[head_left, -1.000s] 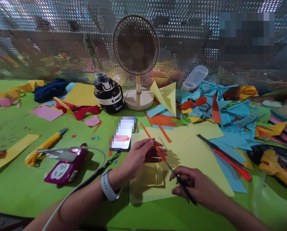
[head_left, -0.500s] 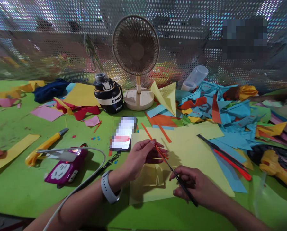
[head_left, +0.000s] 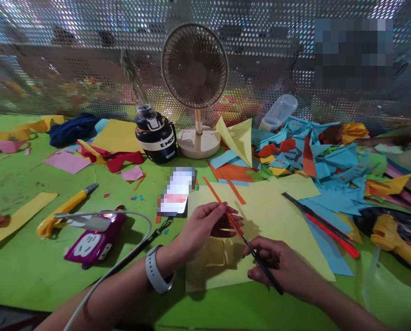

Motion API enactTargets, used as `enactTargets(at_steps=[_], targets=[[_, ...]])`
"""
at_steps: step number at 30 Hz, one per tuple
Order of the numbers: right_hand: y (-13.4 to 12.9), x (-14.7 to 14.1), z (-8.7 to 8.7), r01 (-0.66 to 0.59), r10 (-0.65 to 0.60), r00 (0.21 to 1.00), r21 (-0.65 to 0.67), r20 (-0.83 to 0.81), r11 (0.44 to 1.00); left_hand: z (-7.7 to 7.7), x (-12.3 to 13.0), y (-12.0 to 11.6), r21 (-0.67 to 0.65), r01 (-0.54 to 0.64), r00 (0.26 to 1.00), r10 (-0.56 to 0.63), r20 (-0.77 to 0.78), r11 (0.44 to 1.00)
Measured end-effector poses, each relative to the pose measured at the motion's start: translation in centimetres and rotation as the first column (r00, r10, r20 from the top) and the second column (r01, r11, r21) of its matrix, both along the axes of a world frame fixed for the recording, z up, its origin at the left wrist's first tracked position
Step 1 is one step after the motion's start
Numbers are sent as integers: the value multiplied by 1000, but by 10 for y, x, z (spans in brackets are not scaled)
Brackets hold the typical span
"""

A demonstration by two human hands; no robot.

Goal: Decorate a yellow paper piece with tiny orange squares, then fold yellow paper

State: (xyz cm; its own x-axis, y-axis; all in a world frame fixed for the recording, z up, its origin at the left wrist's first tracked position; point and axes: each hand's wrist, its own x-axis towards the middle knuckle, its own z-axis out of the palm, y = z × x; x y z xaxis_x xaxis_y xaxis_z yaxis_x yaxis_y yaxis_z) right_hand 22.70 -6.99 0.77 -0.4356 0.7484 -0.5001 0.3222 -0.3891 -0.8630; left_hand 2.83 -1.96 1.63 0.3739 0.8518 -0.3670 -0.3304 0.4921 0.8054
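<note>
Between thumb and fingers, my left hand (head_left: 207,223) pinches a narrow orange paper strip (head_left: 212,189). Its far end points up and away, and its near end reaches toward my right hand (head_left: 277,264). That hand is closed on dark-handled scissors (head_left: 265,271), whose slim blades lie along the near part of the strip. Whether the blades are apart I cannot make out. Both hands are above a large pale yellow sheet (head_left: 281,216), with small folded yellow pieces (head_left: 219,252) under my left hand.
A phone (head_left: 175,193), a purple device (head_left: 95,246) with a white cable and a yellow utility knife (head_left: 67,207) lie left. Behind stand a fan (head_left: 199,140) and a dark bottle (head_left: 157,142). Right are blue paper scraps (head_left: 315,147), a red-black cutter (head_left: 332,235) and a yellow glue gun (head_left: 391,234).
My left hand has shifted slightly to the right with the orange strip, bringing its near part further along the scissor blades. My right hand stays almost in place.
</note>
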Motion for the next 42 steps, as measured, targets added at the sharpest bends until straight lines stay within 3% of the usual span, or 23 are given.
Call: enactTargets(at_steps=[31,42], targets=[[0,-1,2,17,-17,1000,-21,-22,1000,-6,-2,-1,31,76,997,-76,0,997],[-1,1,-1,6,-7,999,-20,-32,1000,-2,-2,3,-38,-15,998,18,59,999]])
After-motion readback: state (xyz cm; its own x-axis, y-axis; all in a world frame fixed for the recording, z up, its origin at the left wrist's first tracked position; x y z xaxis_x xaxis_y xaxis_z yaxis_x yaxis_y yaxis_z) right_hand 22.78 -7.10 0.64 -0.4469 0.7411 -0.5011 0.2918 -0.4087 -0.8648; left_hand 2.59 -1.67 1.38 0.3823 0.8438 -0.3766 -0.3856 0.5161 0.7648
